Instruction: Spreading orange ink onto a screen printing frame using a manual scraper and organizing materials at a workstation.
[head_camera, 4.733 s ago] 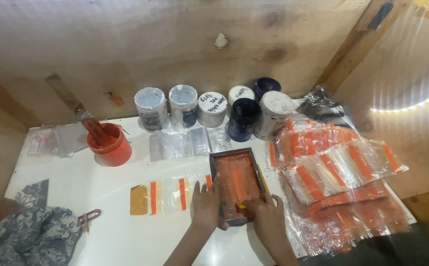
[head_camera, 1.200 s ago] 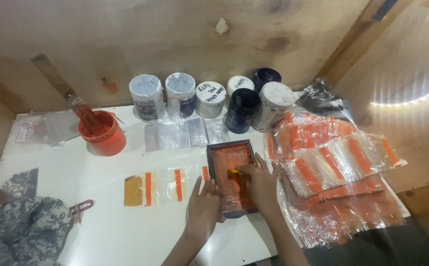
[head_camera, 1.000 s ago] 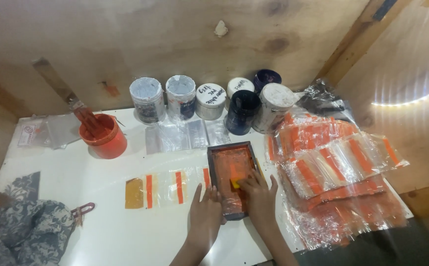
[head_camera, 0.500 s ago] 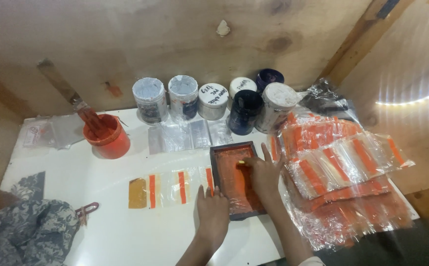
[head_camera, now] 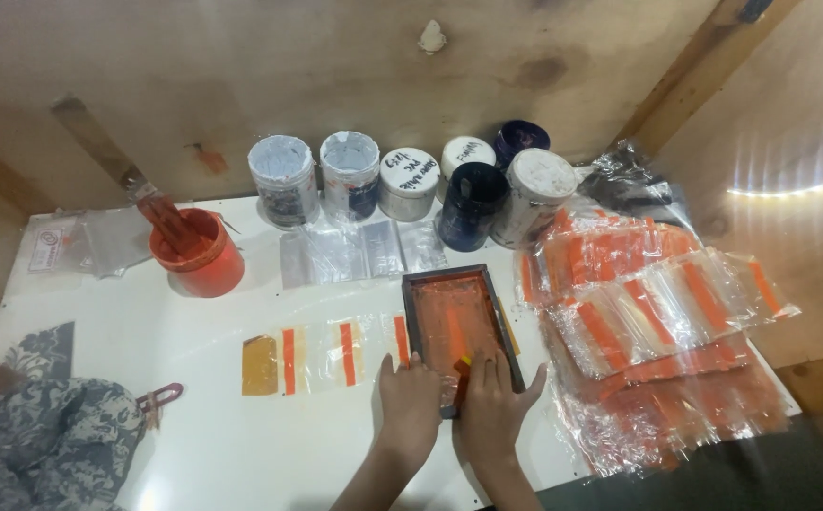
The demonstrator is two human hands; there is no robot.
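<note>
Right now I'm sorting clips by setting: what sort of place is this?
Probably a small screen-printing workbench: a framed orange-inked screen under both hands, paint tubs along a plywood wall, and stacks of orange-striped clear bags.

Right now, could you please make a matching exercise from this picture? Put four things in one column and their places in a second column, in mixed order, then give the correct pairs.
Things:
1. orange bucket
2. dark framed screen
3. pile of orange-striped clear bags
4. patterned grey cloth

Places:
A. at the right side of the white table
B. at the near left corner
C. at the far left, with a brush standing in it
D. in the middle, under the left hand and the right hand

Pairs: 1-C, 2-D, 3-A, 4-B
</note>
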